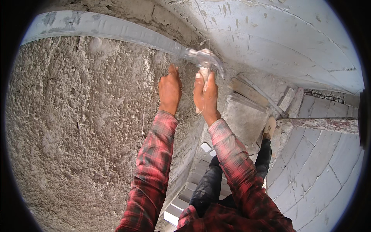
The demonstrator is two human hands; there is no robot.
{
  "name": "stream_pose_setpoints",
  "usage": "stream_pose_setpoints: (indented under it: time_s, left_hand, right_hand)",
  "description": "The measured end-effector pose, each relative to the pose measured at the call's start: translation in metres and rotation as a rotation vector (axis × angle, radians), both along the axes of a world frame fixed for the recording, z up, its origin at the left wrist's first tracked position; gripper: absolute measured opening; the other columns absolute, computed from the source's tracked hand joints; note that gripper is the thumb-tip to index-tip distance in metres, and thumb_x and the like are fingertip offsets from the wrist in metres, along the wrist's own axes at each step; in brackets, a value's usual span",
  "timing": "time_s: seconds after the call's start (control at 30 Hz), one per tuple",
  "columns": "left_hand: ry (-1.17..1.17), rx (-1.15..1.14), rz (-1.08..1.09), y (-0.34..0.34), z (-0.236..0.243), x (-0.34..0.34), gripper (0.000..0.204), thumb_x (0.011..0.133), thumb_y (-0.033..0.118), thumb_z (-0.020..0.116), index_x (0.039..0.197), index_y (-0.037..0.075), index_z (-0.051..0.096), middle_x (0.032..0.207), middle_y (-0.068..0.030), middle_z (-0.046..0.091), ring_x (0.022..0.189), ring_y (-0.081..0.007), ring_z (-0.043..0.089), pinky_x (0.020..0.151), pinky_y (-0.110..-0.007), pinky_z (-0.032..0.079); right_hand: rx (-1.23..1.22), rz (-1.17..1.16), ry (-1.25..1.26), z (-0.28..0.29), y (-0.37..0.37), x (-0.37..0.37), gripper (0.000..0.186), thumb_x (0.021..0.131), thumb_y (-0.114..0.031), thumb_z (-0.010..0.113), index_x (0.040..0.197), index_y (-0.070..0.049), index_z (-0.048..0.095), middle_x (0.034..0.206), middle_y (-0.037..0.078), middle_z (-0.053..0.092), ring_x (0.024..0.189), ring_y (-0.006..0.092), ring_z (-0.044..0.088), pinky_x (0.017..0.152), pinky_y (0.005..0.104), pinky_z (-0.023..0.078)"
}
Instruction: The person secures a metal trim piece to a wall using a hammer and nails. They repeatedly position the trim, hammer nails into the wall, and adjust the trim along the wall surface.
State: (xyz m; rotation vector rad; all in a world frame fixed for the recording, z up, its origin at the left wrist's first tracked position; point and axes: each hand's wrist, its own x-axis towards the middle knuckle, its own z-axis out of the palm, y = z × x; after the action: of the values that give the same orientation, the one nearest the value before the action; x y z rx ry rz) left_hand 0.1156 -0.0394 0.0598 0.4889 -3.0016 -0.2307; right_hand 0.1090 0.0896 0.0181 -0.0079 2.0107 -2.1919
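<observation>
My right hand (205,92) grips the pale handle of a claw hammer (205,58), whose metal head is blurred beside the right end of a long grey straight strip (96,25) along the wall. Just left of it, my left hand (170,89) is closed, fingertips raised at the rough plaster wall (77,116) below the strip; what they hold, if anything, is too small to make out. A thin string (199,112) hangs around my right hand and runs up past the hammer.
Pale block walls (278,34) rise at upper right and right. My legs and foot (270,127) are below, among loose boards (247,92), a dusty slab (243,123) and a metal bar (262,96). A mottled beam (320,124) crosses at right. Grey blocks (181,201) lie lower down.
</observation>
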Motion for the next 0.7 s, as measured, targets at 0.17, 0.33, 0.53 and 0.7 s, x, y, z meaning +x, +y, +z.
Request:
stream_pose_setpoints:
  time_s: [0.17, 0.33, 0.53, 0.7]
  left_hand:
    - [-0.019, -0.004, 0.002, 0.000, 0.003, -0.002, 0.027, 0.101, 0.019, 0.047, 0.115, -0.002, 0.056, 0.070, -0.0306, 0.063, 0.071, -0.0483, 0.066, 0.060, -0.056, 0.052]
    - [-0.044, -0.014, 0.021, 0.002, 0.006, -0.003, 0.025, 0.101, 0.019, 0.047, 0.111, -0.001, 0.056, 0.070, -0.0309, 0.063, 0.070, -0.0490, 0.065, 0.060, -0.057, 0.051]
    - [-0.025, -0.036, -0.009, 0.003, 0.005, -0.003, 0.024, 0.101, 0.020, 0.047, 0.110, -0.001, 0.055, 0.070, -0.0312, 0.063, 0.069, -0.0492, 0.065, 0.058, -0.056, 0.051]
    - [-0.014, 0.042, 0.031, 0.005, 0.008, 0.002, 0.026, 0.096, 0.012, 0.051, 0.118, -0.002, 0.053, 0.071, -0.0300, 0.063, 0.070, -0.0497, 0.064, 0.060, -0.055, 0.050]
  right_hand:
    - [0.159, 0.065, -0.043, 0.001, 0.000, 0.001, 0.030, 0.101, -0.025, 0.053, 0.112, 0.003, 0.049, 0.089, 0.027, 0.064, 0.081, 0.0447, 0.064, 0.069, 0.0479, 0.048]
    - [0.019, 0.052, 0.023, 0.003, 0.001, 0.000, 0.030, 0.099, -0.025, 0.053, 0.113, 0.001, 0.048, 0.084, 0.028, 0.065, 0.079, 0.0498, 0.064, 0.063, 0.0512, 0.049]
    - [0.072, 0.137, 0.062, 0.006, 0.016, -0.009, 0.028, 0.099, -0.025, 0.053, 0.114, -0.001, 0.048, 0.085, 0.028, 0.065, 0.082, 0.0499, 0.064, 0.064, 0.0514, 0.049]
    - [-0.138, -0.034, -0.173, 0.018, 0.062, 0.009, 0.026, 0.101, -0.026, 0.052, 0.112, -0.002, 0.047, 0.075, 0.012, 0.060, 0.063, 0.0238, 0.062, 0.054, 0.0357, 0.046]
